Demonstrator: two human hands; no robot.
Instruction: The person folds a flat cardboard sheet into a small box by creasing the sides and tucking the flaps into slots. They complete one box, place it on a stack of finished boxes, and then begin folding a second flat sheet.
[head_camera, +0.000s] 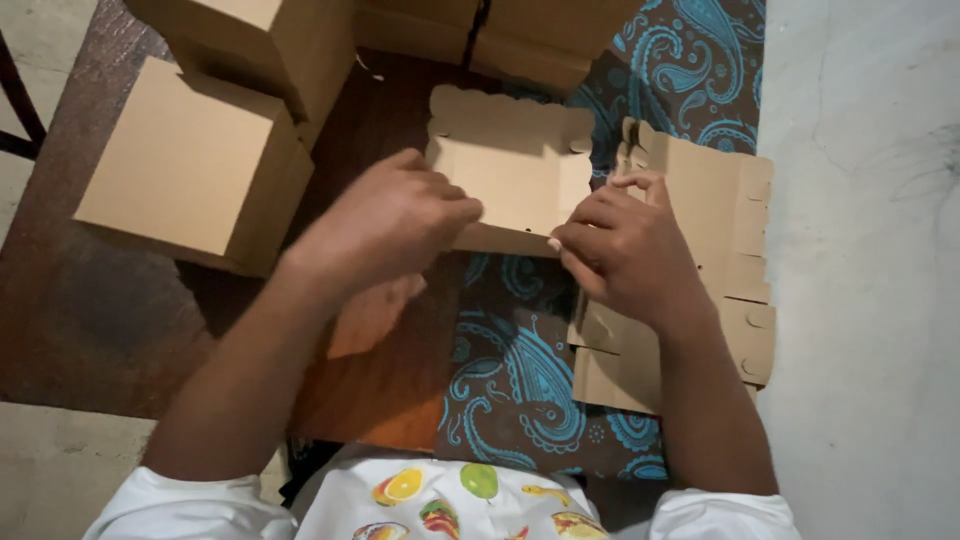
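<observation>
Because the left hand (385, 225) and right hand (625, 250) pinch the half-folded cardboard box (510, 175) by its lower edge above the patterned cloth (520, 370), uneven fingers' pressure may crease its scalloped flap or pop the walls apart.

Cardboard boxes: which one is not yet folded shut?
The half-folded box between both hands, scalloped flap up, interior open. The boxes at left and along the top are closed cubes.
</observation>
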